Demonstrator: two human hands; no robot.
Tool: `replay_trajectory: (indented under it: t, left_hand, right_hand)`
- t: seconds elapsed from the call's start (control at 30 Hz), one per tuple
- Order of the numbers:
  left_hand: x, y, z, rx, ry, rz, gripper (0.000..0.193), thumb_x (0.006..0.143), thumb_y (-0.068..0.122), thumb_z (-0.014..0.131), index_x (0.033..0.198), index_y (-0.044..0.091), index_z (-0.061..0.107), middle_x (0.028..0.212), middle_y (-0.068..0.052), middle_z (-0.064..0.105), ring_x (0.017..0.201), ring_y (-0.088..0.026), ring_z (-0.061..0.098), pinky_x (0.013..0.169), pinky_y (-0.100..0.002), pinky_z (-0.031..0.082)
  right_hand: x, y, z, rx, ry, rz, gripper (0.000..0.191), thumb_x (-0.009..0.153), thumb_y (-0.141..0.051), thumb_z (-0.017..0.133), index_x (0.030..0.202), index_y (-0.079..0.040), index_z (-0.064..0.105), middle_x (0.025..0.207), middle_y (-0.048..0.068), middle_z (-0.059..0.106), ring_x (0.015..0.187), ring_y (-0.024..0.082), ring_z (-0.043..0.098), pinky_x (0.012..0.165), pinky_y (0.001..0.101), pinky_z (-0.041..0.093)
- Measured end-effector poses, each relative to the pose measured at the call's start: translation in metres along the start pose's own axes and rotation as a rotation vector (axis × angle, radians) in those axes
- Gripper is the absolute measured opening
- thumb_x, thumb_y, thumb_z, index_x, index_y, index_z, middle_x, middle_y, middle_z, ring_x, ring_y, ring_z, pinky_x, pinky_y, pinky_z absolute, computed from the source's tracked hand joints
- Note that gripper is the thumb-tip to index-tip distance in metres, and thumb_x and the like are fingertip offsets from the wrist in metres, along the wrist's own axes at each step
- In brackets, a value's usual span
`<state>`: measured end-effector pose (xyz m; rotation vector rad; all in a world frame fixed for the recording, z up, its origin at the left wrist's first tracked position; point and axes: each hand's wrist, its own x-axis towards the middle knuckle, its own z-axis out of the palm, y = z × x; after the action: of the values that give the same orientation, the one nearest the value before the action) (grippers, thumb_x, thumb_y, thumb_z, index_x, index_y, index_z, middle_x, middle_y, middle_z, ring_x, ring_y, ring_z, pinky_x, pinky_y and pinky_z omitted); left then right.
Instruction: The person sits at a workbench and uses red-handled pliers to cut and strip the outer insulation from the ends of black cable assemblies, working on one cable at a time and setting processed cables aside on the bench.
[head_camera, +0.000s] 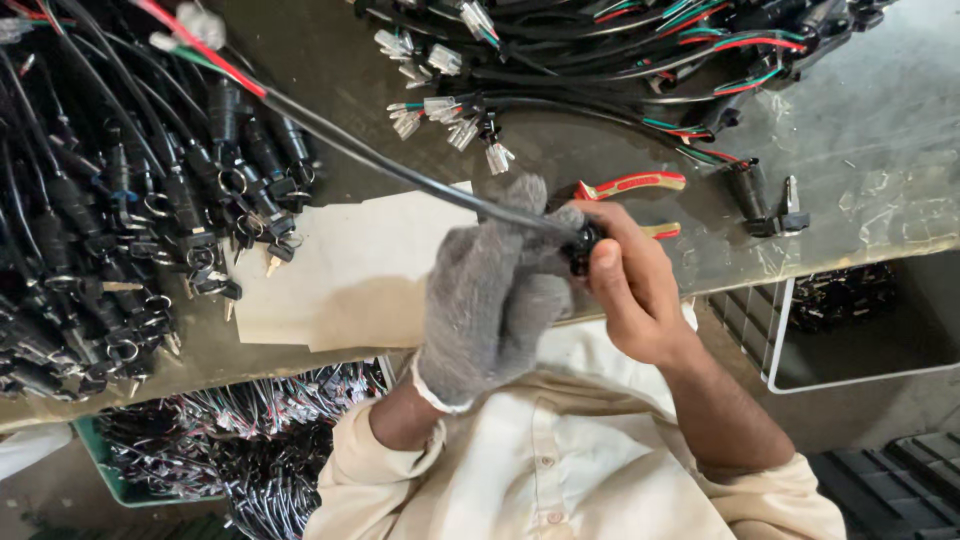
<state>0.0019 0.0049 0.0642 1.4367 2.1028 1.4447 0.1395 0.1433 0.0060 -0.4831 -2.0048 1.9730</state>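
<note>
Over the near edge of the workbench (880, 200) we find both hands meeting on one small black plug (581, 247) at the end of a black sheathed cable (400, 170). Left hand (492, 290), in a grey knit glove, is curled closed around the cable just behind the plug, fingers wrapped tight. Right hand (632, 290), bare, pinches the plug itself, thumb on top and fingers folded underneath (fingertips mostly hidden). The cable runs up and left, its far end splitting into red and green wires. Red-handled pliers (632, 185) lie on the bench just beyond the hands, untouched. A cardboard sheet (360, 270) lies under the cable. Piles of black harnesses (130, 220) sit left; more harnesses (640, 50) lie at the top.
</note>
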Motion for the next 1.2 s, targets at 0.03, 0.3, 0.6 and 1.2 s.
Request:
replay_trajectory:
  t: [0.03,0.3,0.6,1.2]
  left_hand:
    - [0.000,0.001,0.001,0.044,-0.003,-0.037,0.057,0.096,0.020,0.076,0.142,0.001,0.047,0.131,-0.012,0.068,0.110,-0.032,0.069,0.097,-0.045,0.052]
    - [0.008,-0.017,0.004,-0.287,-0.198,-0.025,0.037,0.097,0.026,0.076,0.130,0.012,0.066,0.140,-0.010,0.066,0.129,-0.030,0.061,0.115,-0.040,0.045]
    - [-0.013,-0.020,-0.002,-0.309,-0.174,-0.114,0.043,0.093,0.016,0.081,0.134,0.009,0.068,0.142,-0.008,0.067,0.130,-0.029,0.061,0.116,-0.039,0.046]
    - [-0.003,-0.014,0.012,-0.711,-0.160,-0.233,0.021,0.106,0.020,0.069,0.122,0.006,0.068,0.127,-0.008,0.068,0.122,-0.021,0.058,0.110,-0.034,0.045]
  right_hand:
    - [-0.001,0.002,-0.003,0.103,-0.043,0.060,0.036,0.109,-0.029,0.054,0.129,0.001,0.057,0.090,0.000,0.051,0.078,0.006,0.043,0.067,0.0258,0.036]
    - [-0.005,0.011,-0.008,0.145,-0.143,0.168,0.025,0.100,-0.022,0.054,0.105,0.000,0.065,0.078,-0.005,0.052,0.070,0.004,0.043,0.061,0.0239,0.035]
    - [0.015,0.004,-0.009,0.167,-0.353,0.048,0.036,0.098,-0.024,0.055,0.120,0.002,0.066,0.094,0.002,0.065,0.079,0.009,0.052,0.067,0.0273,0.046]
    - [-0.025,0.051,0.017,0.159,0.143,-0.116,0.059,0.107,-0.053,0.055,0.137,-0.003,0.042,0.131,0.009,0.052,0.117,0.016,0.048,0.104,0.0353,0.039]
